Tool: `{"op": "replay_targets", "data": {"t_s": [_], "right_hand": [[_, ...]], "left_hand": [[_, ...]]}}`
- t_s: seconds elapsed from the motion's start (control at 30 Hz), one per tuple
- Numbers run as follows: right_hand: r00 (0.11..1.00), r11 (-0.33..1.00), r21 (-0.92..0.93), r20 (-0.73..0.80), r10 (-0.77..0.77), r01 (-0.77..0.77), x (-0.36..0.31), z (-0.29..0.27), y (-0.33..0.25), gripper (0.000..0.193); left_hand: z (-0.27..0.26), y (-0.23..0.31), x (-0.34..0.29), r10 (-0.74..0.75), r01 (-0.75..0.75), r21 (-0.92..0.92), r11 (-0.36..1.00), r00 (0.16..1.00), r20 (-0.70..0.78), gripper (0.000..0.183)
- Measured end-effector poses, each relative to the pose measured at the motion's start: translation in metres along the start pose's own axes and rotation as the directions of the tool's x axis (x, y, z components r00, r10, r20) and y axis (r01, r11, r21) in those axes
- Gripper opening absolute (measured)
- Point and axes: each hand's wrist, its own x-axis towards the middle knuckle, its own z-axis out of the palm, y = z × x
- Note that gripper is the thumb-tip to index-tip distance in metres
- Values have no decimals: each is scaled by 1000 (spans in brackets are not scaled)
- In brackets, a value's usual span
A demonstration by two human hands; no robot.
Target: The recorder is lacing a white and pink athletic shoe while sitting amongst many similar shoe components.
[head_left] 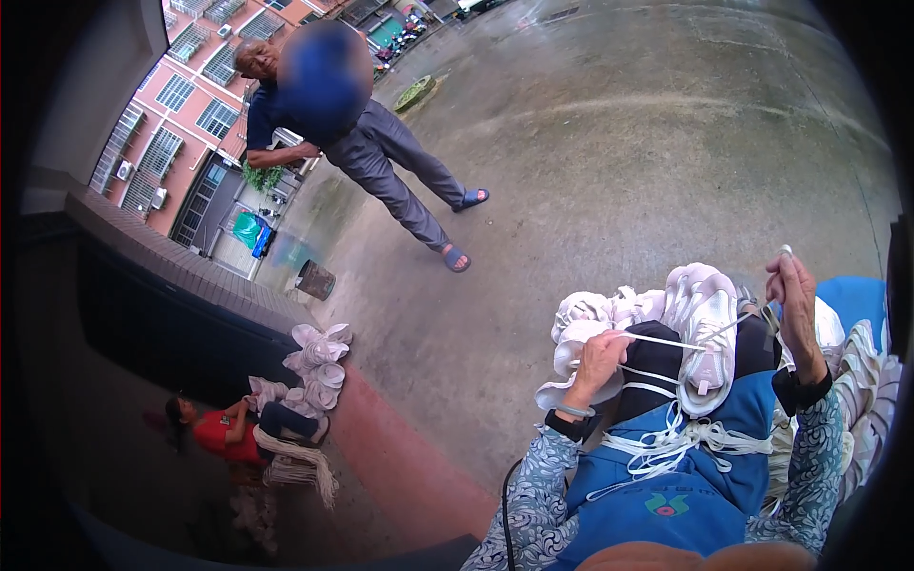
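Observation:
A pale pink and white shoe upper [709, 366] lies across my dark-trousered lap, its tongue side facing up. White shoelace [664, 340] runs from its eyelets to both sides. To the left of the upper, my left hand [598, 364] is closed on one stretch of the lace. My right hand [795, 297], raised at the far right of the upper, pinches the other stretch, with a pale tip showing above the fingers. A bundle of loose white laces [657, 449] rests over my blue apron [647, 528], close to the upper's near end.
Stacked white and pink uppers [583, 312] sit left of my lap, and more uppers [862, 381] are piled at the right. A person [381, 162] stands ahead on the concrete. Another person [224, 433] in red sits at lower left beside uppers [319, 366] and hanging laces [300, 466].

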Motion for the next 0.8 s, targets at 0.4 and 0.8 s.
{"op": "replay_targets", "data": {"t_s": [0.4, 0.8], "right_hand": [[969, 943, 322, -248, -8, 90, 10, -44, -41, 28], [889, 939, 253, -446, -102, 234, 15, -98, -50, 36]], "left_hand": [[-29, 12, 14, -322, -262, -965, 12, 913, -252, 28], [-68, -10, 6, -539, -517, -835, 186, 657, -527, 28]]}}
